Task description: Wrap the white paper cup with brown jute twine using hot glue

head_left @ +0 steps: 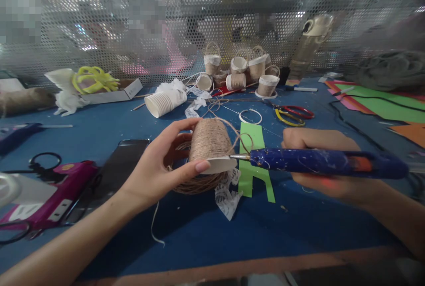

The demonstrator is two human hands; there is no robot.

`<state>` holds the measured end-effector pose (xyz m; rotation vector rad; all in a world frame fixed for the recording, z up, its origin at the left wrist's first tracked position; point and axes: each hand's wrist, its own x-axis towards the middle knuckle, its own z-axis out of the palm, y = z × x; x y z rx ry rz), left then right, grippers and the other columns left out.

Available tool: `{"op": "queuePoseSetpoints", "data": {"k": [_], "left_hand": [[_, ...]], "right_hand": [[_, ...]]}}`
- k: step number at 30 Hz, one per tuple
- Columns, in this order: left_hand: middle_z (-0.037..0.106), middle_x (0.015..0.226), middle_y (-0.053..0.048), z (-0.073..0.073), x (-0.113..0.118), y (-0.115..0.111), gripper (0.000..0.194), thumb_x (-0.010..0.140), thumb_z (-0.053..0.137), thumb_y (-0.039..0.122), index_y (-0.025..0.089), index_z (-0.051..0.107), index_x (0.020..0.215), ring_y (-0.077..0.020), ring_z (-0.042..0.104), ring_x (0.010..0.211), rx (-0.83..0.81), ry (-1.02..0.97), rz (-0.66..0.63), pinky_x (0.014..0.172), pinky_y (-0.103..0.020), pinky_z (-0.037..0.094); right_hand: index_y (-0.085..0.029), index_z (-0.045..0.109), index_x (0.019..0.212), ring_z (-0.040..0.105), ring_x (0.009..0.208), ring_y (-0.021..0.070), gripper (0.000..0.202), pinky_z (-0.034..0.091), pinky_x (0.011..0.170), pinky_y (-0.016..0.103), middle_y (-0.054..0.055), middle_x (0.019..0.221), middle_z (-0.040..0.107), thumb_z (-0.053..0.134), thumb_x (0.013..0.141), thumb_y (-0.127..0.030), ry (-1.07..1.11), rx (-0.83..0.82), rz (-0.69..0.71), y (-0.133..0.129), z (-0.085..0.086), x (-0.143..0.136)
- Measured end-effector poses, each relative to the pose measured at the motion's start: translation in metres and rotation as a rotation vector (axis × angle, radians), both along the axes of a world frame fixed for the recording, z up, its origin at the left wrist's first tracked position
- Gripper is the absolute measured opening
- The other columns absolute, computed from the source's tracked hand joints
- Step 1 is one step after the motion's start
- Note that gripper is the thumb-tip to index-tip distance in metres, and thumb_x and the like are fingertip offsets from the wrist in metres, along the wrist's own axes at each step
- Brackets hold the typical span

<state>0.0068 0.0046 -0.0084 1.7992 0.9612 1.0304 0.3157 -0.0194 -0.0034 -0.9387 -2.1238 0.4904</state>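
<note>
My left hand (172,153) is closed around a paper cup (212,140) wrapped in brown twine, tilted with its white rim toward me. Its thumb presses on the rim. In my right hand (318,144) is a blue hot glue gun (299,162), its metal nozzle touching or nearly touching the cup's edge on the right. A loose strand of twine (232,126) loops off the cup. Under the cup lie a coil of twine (195,184) and a scrap of white lace (229,199). Beside them is a cut green paper piece (250,157).
Several small twine-wrapped baskets (257,67) stand at the back, near stacked paper cups (162,102). Scissors (292,115) and coloured sheets (378,102) lie to the right. A phone (124,157) and magenta power strip (75,177) are left. A bottle (308,47) stands by the mesh screen.
</note>
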Motion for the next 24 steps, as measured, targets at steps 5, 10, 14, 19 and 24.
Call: {"op": "queuePoseSetpoints", "data": {"k": [5,10,14,19,24], "left_hand": [[0.065,0.138,-0.013,0.0011,0.0021,-0.0012,0.069,0.08,0.083,0.052,0.023,0.055,0.136,-0.0338,0.064,0.127,-0.038,0.02,0.002,0.097,-0.039,0.063],[0.065,0.139,-0.013,-0.0019,0.0033,-0.0004,0.075,0.075,0.087,0.051,0.024,0.054,0.137,-0.0332,0.063,0.129,-0.053,0.039,-0.008,0.099,-0.038,0.061],[0.064,0.14,-0.013,-0.0013,0.0023,0.0002,0.075,0.075,0.087,0.05,0.024,0.054,0.138,-0.0335,0.064,0.127,-0.045,0.023,0.007,0.096,-0.038,0.062],[0.07,0.132,-0.008,0.0009,0.0008,-0.0001,0.068,0.078,0.086,0.044,0.026,0.056,0.136,-0.0292,0.068,0.122,-0.055,-0.06,-0.022,0.097,-0.032,0.062],[0.07,0.134,-0.008,-0.0008,-0.0001,0.0003,0.069,0.077,0.087,0.042,0.026,0.055,0.137,-0.0307,0.068,0.123,-0.072,-0.058,-0.033,0.094,-0.032,0.063]], "right_hand": [[-0.023,0.04,0.066,0.04,0.051,0.0092,0.03,0.028,0.046,0.026,-0.008,0.062,0.045,0.065,0.082,-0.022,-0.009,0.001,0.0,-0.0002,-0.0009,-0.0003],[-0.023,0.04,0.066,0.039,0.051,0.0096,0.033,0.029,0.047,0.026,-0.008,0.062,0.045,0.068,0.083,-0.025,-0.008,0.018,0.027,-0.0012,-0.0031,-0.0025],[-0.023,0.039,0.066,0.039,0.049,0.01,0.033,0.028,0.045,0.026,-0.007,0.06,0.044,0.068,0.082,-0.024,-0.02,0.051,0.012,-0.0005,-0.0014,-0.0033],[-0.024,0.039,0.064,0.041,0.049,0.0106,0.032,0.028,0.045,0.026,-0.006,0.059,0.045,0.066,0.081,-0.02,-0.018,0.034,-0.021,-0.0009,0.0018,-0.0016],[-0.023,0.038,0.065,0.039,0.049,0.0089,0.031,0.028,0.045,0.025,-0.007,0.059,0.044,0.065,0.081,-0.02,-0.026,0.065,-0.017,-0.0023,0.0024,-0.0046]]}}
